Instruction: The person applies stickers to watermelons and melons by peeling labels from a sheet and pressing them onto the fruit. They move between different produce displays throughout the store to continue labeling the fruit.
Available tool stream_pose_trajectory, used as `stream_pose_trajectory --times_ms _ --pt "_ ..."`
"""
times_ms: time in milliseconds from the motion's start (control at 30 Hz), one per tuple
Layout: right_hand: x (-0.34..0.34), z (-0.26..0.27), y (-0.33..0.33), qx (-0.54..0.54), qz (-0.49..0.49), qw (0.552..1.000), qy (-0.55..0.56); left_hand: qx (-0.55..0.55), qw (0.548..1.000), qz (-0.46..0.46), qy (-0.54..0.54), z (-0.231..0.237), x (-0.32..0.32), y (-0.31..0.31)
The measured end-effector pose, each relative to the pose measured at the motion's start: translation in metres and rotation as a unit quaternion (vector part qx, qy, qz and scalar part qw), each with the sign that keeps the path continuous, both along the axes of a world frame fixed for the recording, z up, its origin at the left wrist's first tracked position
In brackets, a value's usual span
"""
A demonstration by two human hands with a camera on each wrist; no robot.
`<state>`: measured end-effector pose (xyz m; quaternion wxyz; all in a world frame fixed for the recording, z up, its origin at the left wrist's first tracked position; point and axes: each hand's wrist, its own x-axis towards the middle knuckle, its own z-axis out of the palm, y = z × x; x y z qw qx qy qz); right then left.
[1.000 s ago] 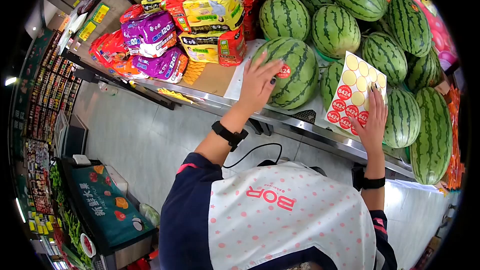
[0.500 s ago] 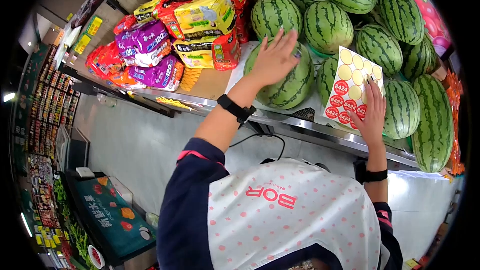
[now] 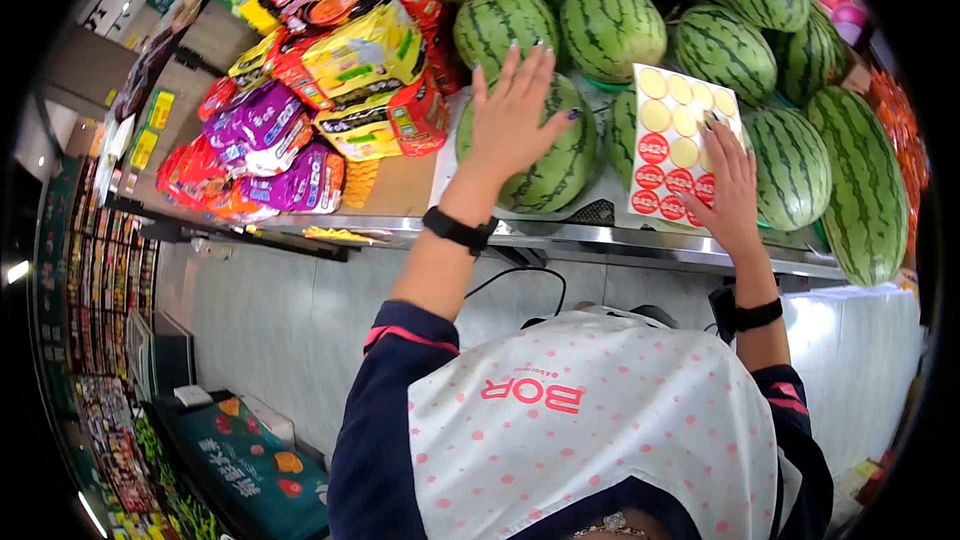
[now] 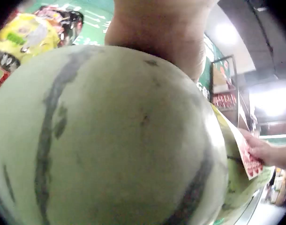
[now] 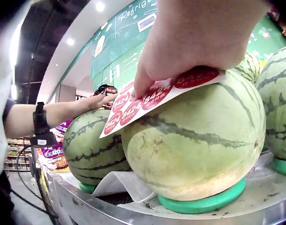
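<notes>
My left hand point(image 3: 512, 130) lies palm down, fingers spread and straight, on a striped watermelon point(image 3: 555, 178) near the counter's front edge. In the left wrist view, this watermelon point(image 4: 119, 140) fills most of the picture, with the heel of the hand at its top. To the right, my right hand point(image 3: 733, 190) rests with extended fingers on a sheet of round stickers point(image 3: 655, 118). Red "8424" stickers remain on the sheet's lower part, above which are pale blank circles. In the right wrist view, the sheet point(image 5: 116, 123) lies over another watermelon point(image 5: 194, 140), its near corner jutting out.
Several more watermelons point(image 3: 612, 30) are piled behind and to the right. Some sit on green rings point(image 5: 204, 199). Stacked noodle packs point(image 3: 365, 55) stand left of them. A metal edge point(image 3: 550, 232) runs along the counter's front, with tiled floor point(image 3: 250, 310) below.
A red sticker showing beside my left fingers a second ago is now hidden beneath the hand, which has slid over the watermelon's top. My right hand stays on the sheet while the head view shifts.
</notes>
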<state>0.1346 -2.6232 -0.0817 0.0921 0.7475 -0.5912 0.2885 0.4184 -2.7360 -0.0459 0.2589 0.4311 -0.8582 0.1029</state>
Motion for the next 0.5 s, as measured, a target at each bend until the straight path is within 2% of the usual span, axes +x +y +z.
stream_pose_trajectory --times_ms 133,167,233,267,333,500 --pt "0.0 0.006 0.002 0.001 -0.001 1.0 -0.009 -0.032 0.999 -0.037 -0.005 0.007 -0.008 0.03" --pt "-0.002 0.005 0.002 0.001 0.012 1.0 -0.013 -0.109 0.991 -0.081 0.0 -0.001 -0.017 0.035" --pt "-0.005 0.002 0.003 -0.002 0.013 1.0 -0.007 -0.029 0.971 -0.213 0.108 -0.014 -0.04 0.052" --pt "-0.005 0.002 0.004 0.013 -0.01 1.0 -0.014 -0.027 0.97 -0.216 0.111 -0.022 -0.054 0.062" --pt "-0.012 -0.001 0.008 0.033 -0.043 0.998 -0.044 0.126 0.927 -0.206 0.286 -0.034 -0.08 0.075" --pt "-0.025 -0.005 0.017 0.06 -0.074 0.994 -0.062 0.205 0.88 -0.218 0.369 -0.036 -0.112 0.064"
